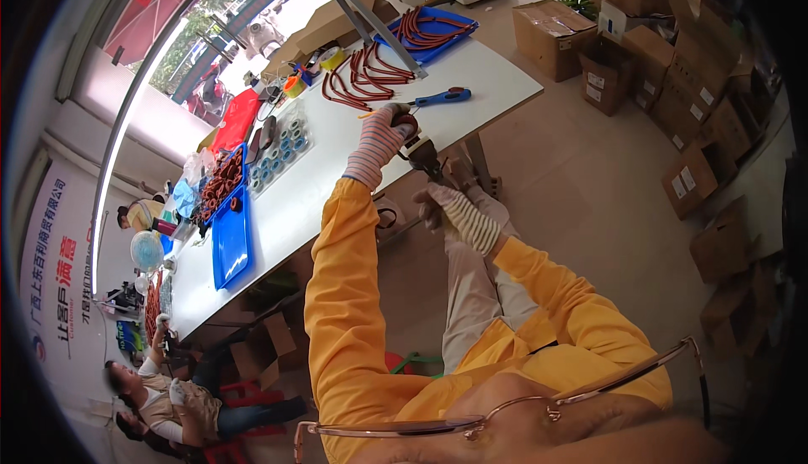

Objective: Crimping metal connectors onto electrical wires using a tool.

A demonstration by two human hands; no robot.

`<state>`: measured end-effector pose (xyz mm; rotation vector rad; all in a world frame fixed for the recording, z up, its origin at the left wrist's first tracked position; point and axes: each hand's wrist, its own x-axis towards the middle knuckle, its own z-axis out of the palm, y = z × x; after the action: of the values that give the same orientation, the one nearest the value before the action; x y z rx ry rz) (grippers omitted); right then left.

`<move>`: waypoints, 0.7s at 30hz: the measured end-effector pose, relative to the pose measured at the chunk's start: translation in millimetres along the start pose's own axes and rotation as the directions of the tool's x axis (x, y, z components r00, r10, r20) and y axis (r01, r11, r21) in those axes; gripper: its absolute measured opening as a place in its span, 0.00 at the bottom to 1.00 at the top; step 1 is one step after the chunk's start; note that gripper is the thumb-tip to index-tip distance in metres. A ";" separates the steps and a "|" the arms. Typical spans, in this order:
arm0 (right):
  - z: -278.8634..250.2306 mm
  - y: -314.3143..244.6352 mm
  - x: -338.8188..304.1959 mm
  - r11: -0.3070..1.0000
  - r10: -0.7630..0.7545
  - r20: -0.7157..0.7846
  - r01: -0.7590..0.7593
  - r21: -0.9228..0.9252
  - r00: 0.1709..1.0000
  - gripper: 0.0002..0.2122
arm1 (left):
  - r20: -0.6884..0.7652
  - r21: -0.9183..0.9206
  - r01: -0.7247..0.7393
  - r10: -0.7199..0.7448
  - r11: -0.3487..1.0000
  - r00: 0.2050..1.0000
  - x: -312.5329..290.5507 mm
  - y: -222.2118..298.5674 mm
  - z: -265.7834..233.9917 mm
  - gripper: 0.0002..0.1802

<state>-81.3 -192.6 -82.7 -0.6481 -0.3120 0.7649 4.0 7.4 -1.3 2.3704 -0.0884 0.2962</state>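
My left hand, in a pink-and-white striped glove, is closed at the table's front edge on a dark reddish-brown ring-shaped piece. Just below it, a dark tool with a metallic head points up toward that piece. My right hand, in a striped glove with dark fingers, is closed around the tool's lower end. The tool's exact kind is too small to make out. On the white table near my left hand lies a blue-handled screwdriver. Several reddish-brown cords are spread behind it.
A blue tray of cords sits at the far end. Leftward are a clear pack of teal rolls, a blue tray of brown rings and another blue tray. Cardboard boxes line the right. Another person sits lower left.
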 end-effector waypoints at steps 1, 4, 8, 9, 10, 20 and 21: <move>-14.9 10.6 9.5 1.000 -0.006 -0.012 0.006 0.006 1.000 0.18 | 0.061 0.022 0.074 -0.075 0.997 0.995 4.6 3.2 5.3 0.22; -49.8 31.3 45.6 0.858 0.278 -0.072 -0.214 0.466 0.958 0.19 | 0.103 0.026 0.117 -0.119 0.993 0.987 6.9 9.2 13.1 0.22; -63.6 10.6 71.9 0.896 0.029 -0.307 0.112 0.430 0.951 0.11 | 0.118 0.018 0.134 -0.135 0.991 0.984 7.2 4.5 12.3 0.22; -59.3 1.0 71.9 0.983 -0.139 -0.358 0.172 0.064 0.923 0.11 | 0.119 0.019 0.138 -0.139 0.990 0.983 6.8 7.2 11.7 0.22; -57.8 -7.4 70.9 0.927 -0.313 -0.345 0.207 -0.312 0.885 0.10 | 0.135 0.065 0.113 -0.121 0.991 0.983 6.8 11.6 13.0 0.22; -73.2 10.8 76.6 0.817 -0.441 -0.298 0.241 -0.525 0.847 0.12 | 0.033 0.179 0.072 -0.079 0.981 0.996 -7.1 4.9 14.9 0.21; -78.1 20.4 76.9 0.859 -0.220 -0.359 0.006 -0.512 0.907 0.13 | 0.028 0.182 0.080 -0.087 0.980 0.996 -10.3 1.4 12.9 0.21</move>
<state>-1.5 -159.2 -153.1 -1.2543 -0.1593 0.4078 -3.8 -2.6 -11.9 2.5518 0.0226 0.2301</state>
